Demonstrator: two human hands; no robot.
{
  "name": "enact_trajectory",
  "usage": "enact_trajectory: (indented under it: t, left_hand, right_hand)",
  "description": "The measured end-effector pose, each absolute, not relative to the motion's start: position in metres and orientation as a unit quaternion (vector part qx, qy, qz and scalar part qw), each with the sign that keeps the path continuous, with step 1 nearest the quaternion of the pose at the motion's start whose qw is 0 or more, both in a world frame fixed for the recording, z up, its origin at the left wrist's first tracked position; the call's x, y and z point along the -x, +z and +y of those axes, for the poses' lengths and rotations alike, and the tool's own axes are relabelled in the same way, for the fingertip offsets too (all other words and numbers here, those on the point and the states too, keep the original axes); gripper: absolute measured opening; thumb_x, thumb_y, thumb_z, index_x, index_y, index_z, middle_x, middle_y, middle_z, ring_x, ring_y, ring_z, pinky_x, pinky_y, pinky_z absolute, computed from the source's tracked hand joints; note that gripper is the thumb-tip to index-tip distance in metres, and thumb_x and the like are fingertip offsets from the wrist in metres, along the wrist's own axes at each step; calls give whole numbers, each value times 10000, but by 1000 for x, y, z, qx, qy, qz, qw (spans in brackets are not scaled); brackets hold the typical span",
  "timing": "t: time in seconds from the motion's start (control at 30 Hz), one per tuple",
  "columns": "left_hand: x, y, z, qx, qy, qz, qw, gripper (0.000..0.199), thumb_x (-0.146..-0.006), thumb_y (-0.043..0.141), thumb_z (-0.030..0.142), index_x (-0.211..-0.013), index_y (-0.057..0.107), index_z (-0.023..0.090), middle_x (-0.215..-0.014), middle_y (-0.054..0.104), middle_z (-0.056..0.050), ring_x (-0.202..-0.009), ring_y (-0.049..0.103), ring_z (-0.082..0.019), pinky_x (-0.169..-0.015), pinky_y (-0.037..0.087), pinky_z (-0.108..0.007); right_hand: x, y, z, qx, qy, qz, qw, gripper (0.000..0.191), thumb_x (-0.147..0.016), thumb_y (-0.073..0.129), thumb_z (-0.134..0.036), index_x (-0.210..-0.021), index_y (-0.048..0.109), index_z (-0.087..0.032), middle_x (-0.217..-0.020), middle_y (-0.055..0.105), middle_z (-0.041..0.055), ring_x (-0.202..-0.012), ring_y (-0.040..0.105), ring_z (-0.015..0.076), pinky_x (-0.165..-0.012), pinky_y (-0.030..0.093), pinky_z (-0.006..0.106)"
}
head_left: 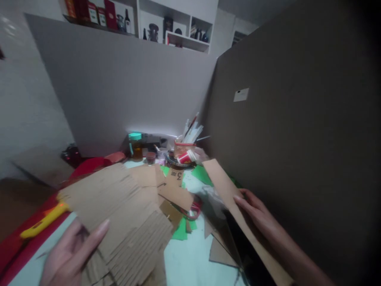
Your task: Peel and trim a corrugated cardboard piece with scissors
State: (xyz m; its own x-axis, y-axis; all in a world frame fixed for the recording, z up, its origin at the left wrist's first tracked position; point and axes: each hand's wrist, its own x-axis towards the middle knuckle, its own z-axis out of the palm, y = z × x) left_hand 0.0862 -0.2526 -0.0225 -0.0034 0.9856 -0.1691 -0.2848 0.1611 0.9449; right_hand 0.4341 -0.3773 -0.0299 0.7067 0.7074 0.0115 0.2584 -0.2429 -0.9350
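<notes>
My left hand (79,250) grips a big cardboard sheet (101,198) by its near left edge, thumb on top. Its surface is partly torn, with ridges showing on the right portion. Between the thumb and fingers of my right hand (253,204) is a long, narrow cardboard strip (223,184), slanting down toward the lower right. Left of the sheet lies a yellow glue gun (44,220) with a small orange light. Scissors with red handles (195,208) rest mid-table, partly under a cardboard piece (177,196).
Green scraps (180,230) and cardboard offcuts (222,252) litter the pale tabletop (187,258). At the back stand a teal-lidded bottle (136,149), a holder with white sticks (184,147) and a tipped red-and-white tub (187,157). A dark panel (285,131) borders the right side.
</notes>
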Motion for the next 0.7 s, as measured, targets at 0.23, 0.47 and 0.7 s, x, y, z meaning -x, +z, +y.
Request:
enact_trajectory:
  t: [0.23,0.47,0.7]
  left_hand:
    - [-91,-26,-252,-395,552,421,602,405,-763,782,317,-1151,666,339,-1236,705,37,-1309,518,-252,-1159,340,-354]
    - [-89,-29,-253,-364,507,370,688,450,-743,798,265,-1167,654,293,-1203,717,4,-1267,560,-268,-1040,481,-332]
    - [-89,-22,-254,-332,482,372,721,622,-704,815,196,-1280,587,255,-1136,747,-50,-1020,711,-285,-774,615,-316]
  right_hand:
    - [-425,-37,-414,761,290,-327,480,539,-725,694,-567,-1169,592,-278,-991,739,33,-906,704,285,-698,572,298]
    - [-397,-19,-426,720,357,-346,483,533,-783,681,-526,-1233,534,-281,-939,728,19,-829,701,234,-690,563,276]
    - [-398,-23,-414,712,362,-355,487,471,-728,709,-583,-1061,545,-293,-760,649,2,-672,646,209,-546,512,274]
